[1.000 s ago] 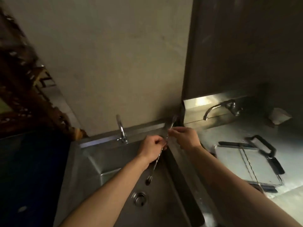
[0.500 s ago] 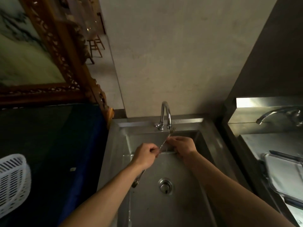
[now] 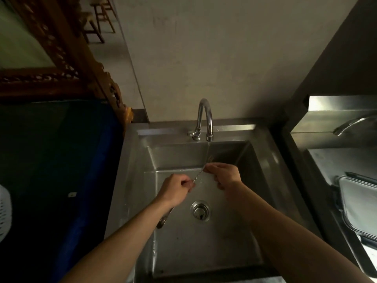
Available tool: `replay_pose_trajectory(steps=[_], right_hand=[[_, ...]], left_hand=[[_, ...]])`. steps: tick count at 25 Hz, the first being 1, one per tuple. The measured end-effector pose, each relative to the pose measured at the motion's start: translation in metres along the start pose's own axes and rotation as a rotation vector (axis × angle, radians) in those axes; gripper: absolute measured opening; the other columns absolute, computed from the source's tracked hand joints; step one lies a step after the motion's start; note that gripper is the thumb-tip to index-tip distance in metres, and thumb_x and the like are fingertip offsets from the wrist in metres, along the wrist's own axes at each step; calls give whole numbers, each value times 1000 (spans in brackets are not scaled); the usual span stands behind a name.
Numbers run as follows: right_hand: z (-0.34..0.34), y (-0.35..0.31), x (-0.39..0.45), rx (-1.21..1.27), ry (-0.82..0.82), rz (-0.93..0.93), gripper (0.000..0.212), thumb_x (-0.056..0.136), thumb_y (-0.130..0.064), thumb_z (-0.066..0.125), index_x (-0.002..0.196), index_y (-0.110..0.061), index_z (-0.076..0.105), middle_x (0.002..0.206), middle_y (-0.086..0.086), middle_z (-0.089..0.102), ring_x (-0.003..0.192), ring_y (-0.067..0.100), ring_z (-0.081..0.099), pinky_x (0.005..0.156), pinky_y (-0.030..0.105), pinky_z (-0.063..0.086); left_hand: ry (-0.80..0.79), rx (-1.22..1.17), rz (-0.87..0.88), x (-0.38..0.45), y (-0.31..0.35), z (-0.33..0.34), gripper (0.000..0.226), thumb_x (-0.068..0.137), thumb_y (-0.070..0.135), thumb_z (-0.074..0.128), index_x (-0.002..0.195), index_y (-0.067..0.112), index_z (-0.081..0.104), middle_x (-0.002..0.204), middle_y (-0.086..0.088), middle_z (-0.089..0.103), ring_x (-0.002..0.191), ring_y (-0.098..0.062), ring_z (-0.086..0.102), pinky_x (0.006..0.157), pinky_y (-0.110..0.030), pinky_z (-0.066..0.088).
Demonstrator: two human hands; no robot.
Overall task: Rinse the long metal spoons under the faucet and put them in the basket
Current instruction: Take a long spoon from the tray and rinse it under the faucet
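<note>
Both hands over the sink [image 3: 263,160], holding one long metal spoon [image 3: 197,176] diagonally across the basin. L hand [image 3: 176,189] curled into a fist round the shaft at mid-length, thumb on top. The utensil's rounded end [image 3: 162,221] sticks out below the L wrist, hanging above the sink floor near the drain [image 3: 200,210]. R hand [image 3: 223,175] pinches the upper part w/ thumb + forefinger, other fingers curled under. Tip above R fingers sits in the thin water stream [image 3: 208,150] from the faucet [image 3: 204,119]; looks pronged, too blurred to be sure. White slotted basket [image 3: 3,213] at far L frame edge on the dark blue worktop [image 3: 61,160], well apart from the sink. Glass container w/ lid [image 3: 359,207] on the steel worktop, R side.
</note>
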State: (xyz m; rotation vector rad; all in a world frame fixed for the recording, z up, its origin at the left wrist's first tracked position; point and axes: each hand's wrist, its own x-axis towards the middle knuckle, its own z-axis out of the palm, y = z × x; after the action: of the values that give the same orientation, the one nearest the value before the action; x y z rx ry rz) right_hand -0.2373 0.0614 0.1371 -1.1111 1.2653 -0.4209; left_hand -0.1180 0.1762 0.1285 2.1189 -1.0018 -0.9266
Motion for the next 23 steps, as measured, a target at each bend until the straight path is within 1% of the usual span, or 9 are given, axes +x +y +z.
replay_pose_trajectory(steps=[6, 10, 13, 15, 17, 18, 19, 21, 23], right_hand=[[0, 24, 44, 57, -55, 79, 9, 84, -15, 71, 75, -17, 73, 63, -8, 73, 38, 3, 35, 35, 14, 24], [-1, 33, 70, 37, -71, 97, 5, 84, -17, 72, 79, -17, 73, 72, -4, 75, 42, 5, 37, 37, 16, 26], [1, 35, 88, 64, -95, 90, 5, 85, -19, 72, 80, -15, 73, 68, -4, 75, 38, 3, 36, 35, 16, 25], [4, 37, 99, 55, -95, 77, 7, 84, -20, 72, 79, -15, 73, 66, -6, 74, 37, 1, 36, 34, 15, 25], [7, 38, 107, 45, -96, 71, 7, 84, -21, 72, 81, -15, 73, 62, -7, 72, 36, 1, 36, 33, 15, 26], [8, 38, 109, 45, -100, 69, 7, 84, -21, 73, 82, -14, 73, 59, -8, 70, 37, 1, 36, 33, 15, 26], [8, 38, 111, 50, -103, 67, 7, 83, -21, 73, 83, -14, 73, 57, -9, 69, 37, 1, 37, 33, 15, 26], [9, 38, 114, 66, -104, 57, 7, 83, -21, 73, 83, -14, 73, 58, -7, 70, 37, 2, 37, 33, 15, 26], [9, 35, 115, 67, -101, 45, 8, 83, -22, 74, 83, -14, 74, 57, -7, 69, 37, 2, 38, 33, 15, 27]], left_hand=[[6, 6, -55, 32, -22, 24, 17, 87, 21, 62, 76, 11, 71, 81, -4, 73, 79, -19, 65, 70, -26, 47], [22, 5, -71, 48, -34, 35, 16, 87, 22, 62, 78, 13, 71, 72, -1, 68, 66, -11, 55, 61, -21, 41], [34, 0, -63, 61, -41, 38, 16, 88, 21, 61, 75, 17, 70, 73, 1, 69, 67, -10, 57, 65, -22, 44], [32, 12, -59, 68, -44, 38, 20, 88, 20, 61, 68, 21, 66, 70, 2, 68, 65, -8, 56, 64, -22, 43], [37, 52, -44, 73, -46, 37, 28, 88, 19, 61, 61, 26, 61, 63, 12, 62, 60, 1, 51, 57, -12, 37], [43, 65, -43, 74, -45, 37, 30, 88, 19, 60, 59, 28, 59, 63, 14, 61, 60, 3, 51, 55, -9, 35], [44, 70, -47, 76, -45, 37, 31, 88, 19, 60, 59, 29, 59, 66, 14, 63, 63, 2, 54, 57, -10, 36], [41, 60, -46, 79, -46, 38, 31, 87, 17, 59, 59, 30, 59, 77, 11, 69, 73, -4, 60, 63, -16, 39], [46, 56, -37, 82, -45, 37, 33, 87, 14, 59, 58, 30, 58, 78, 13, 68, 76, -5, 60, 65, -16, 38]])
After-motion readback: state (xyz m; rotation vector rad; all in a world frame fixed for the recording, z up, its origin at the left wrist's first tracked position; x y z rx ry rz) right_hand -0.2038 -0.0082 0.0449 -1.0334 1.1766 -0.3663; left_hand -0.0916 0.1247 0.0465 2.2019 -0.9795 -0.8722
